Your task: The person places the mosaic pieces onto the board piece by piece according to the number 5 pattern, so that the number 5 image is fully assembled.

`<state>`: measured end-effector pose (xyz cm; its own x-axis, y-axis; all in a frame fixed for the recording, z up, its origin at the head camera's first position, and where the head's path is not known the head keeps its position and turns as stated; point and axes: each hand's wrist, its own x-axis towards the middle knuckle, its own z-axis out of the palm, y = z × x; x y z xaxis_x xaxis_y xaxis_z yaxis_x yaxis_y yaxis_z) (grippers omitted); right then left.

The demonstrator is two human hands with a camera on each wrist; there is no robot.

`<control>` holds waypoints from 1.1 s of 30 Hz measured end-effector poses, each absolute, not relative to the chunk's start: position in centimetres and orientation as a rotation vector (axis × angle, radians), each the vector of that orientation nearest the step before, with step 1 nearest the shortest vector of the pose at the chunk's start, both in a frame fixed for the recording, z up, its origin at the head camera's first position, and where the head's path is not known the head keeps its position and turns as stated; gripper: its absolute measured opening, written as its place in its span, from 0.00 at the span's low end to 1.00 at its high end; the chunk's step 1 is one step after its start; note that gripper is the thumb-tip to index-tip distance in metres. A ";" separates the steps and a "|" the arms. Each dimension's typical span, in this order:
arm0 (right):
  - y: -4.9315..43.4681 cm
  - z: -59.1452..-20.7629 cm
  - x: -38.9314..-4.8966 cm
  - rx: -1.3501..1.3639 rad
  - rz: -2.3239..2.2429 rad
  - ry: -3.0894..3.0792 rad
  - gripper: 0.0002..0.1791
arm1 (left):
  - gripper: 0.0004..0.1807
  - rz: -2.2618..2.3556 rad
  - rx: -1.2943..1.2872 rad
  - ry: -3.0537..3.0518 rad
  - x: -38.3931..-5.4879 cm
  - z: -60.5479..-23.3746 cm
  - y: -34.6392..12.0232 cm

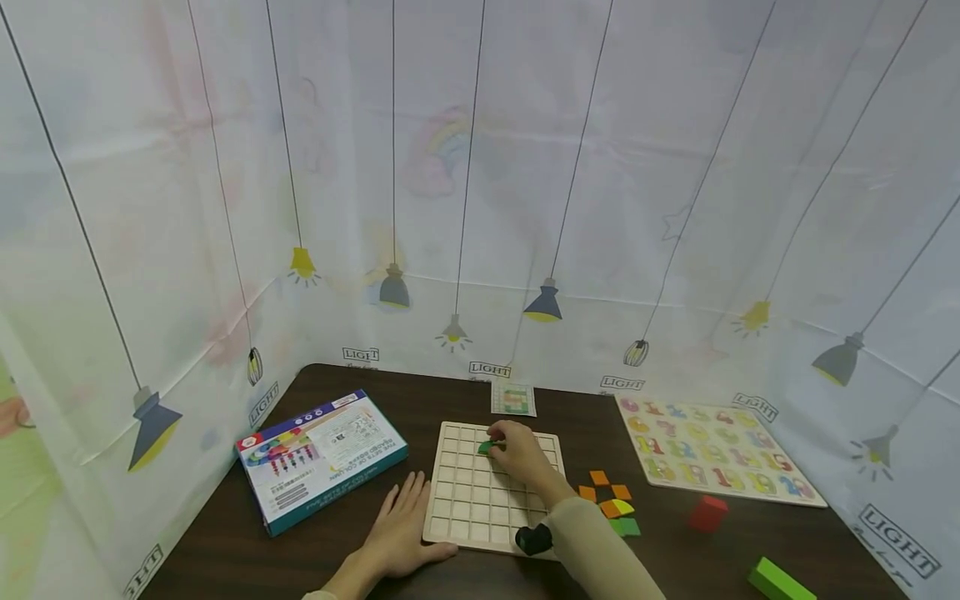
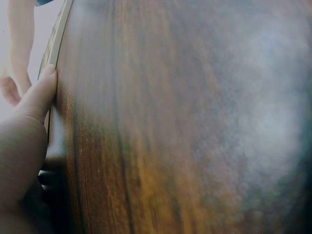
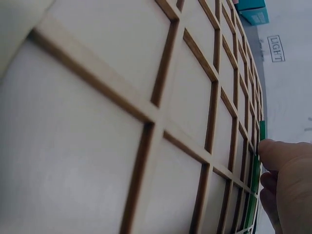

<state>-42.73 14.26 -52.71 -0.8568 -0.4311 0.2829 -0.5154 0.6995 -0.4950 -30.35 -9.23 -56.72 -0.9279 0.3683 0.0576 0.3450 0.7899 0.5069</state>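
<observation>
Toward the far edge of a gridded wooden board (image 1: 463,506), a right hand (image 1: 522,455) is pinching a green piece (image 1: 484,447) between thumb and fingers, while a left hand (image 1: 405,527), fingers straight, is resting on the dark table (image 1: 697,567), thumb against the board; loose colored pieces (image 1: 608,509) are lying to the right.

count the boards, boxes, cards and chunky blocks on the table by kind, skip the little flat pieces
Boards: 2 (wooden grid board, number puzzle board)
Boxes: 1 (teal-sided printed box)
Cards: 1 (pattern card)
Blocks: 2 (red block, bright green block)
Total: 6
</observation>
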 end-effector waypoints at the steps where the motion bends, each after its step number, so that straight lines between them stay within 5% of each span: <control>1: 14.3 -52.7 -42.7 0.772 0.857 -2.765 0.16 | 0.64 0.820 0.588 2.927 -30.3 -56.7 -9.2; 33: 16.4 -51.8 -40.9 0.718 0.934 -2.703 0.15 | 0.61 0.893 0.649 2.958 -29.7 -56.3 -9.2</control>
